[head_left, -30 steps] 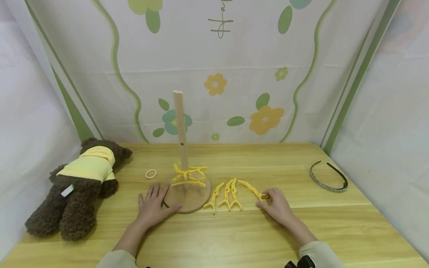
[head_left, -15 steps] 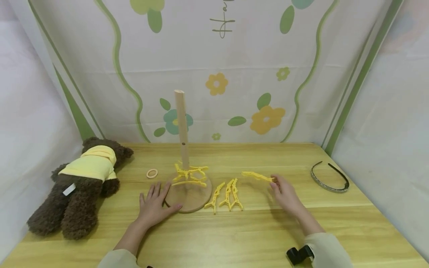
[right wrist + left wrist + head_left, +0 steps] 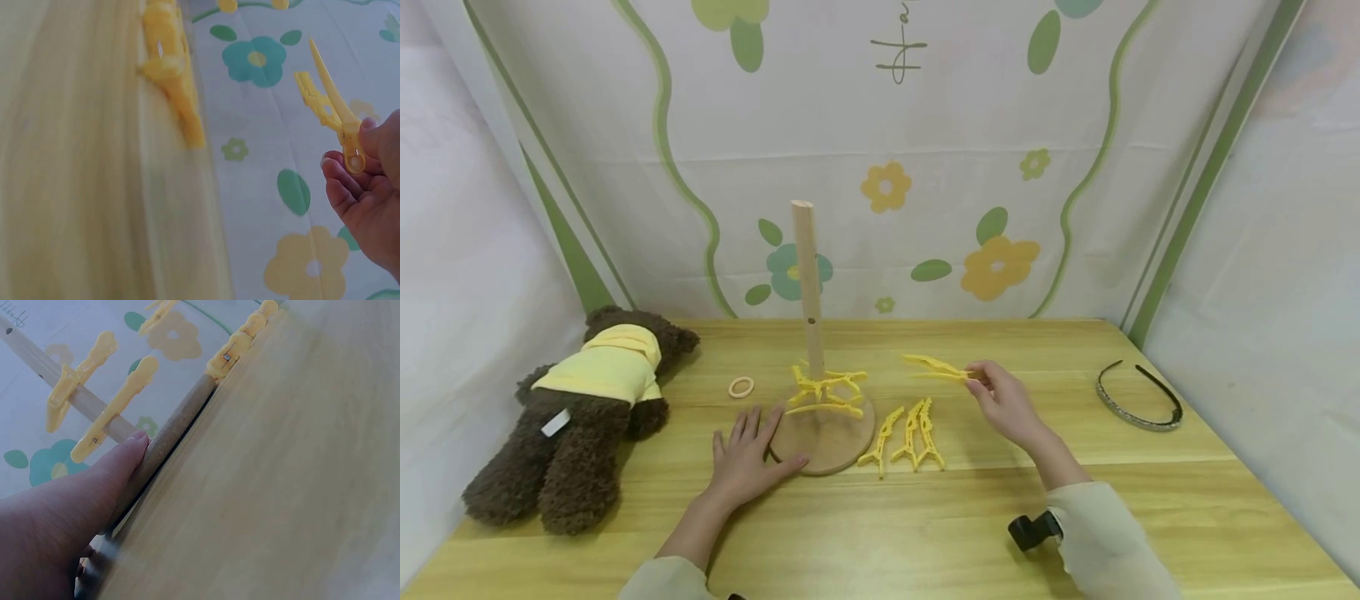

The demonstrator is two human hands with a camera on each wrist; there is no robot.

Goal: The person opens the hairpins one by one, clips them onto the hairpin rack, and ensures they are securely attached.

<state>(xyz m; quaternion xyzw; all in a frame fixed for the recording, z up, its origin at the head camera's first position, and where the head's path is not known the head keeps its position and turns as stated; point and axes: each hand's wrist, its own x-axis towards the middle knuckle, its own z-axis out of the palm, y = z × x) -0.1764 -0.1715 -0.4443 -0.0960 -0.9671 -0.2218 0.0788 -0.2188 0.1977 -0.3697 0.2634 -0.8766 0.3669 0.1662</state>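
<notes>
My right hand [image 3: 1006,408] pinches a yellow hair clip [image 3: 942,367] by its tail end, raised above the table. In the right wrist view the clip's [image 3: 342,112] two long arms stand apart, with thumb and fingers pressing the end. My left hand [image 3: 747,467] lies with straight fingers beside a round wooden base [image 3: 823,450], its thumb on the base's edge. A wooden post [image 3: 807,283] rises upright from that base. Several yellow clips [image 3: 823,408] are clamped around the post's lower part. Three more hair clips [image 3: 882,442] lie on the table between the base and my right hand.
A brown teddy bear [image 3: 591,375] in a yellow top lies at the left. A small pale ring [image 3: 741,387] is behind my left hand. At the right lies a glittery headband [image 3: 1138,421]. A flowered cloth [image 3: 880,108] hangs behind the table [image 3: 880,533].
My right hand has lifted a hair clip off the table, raised it and moved it left toward the post. The clip's arms have spread apart. My left hand stays in place.
</notes>
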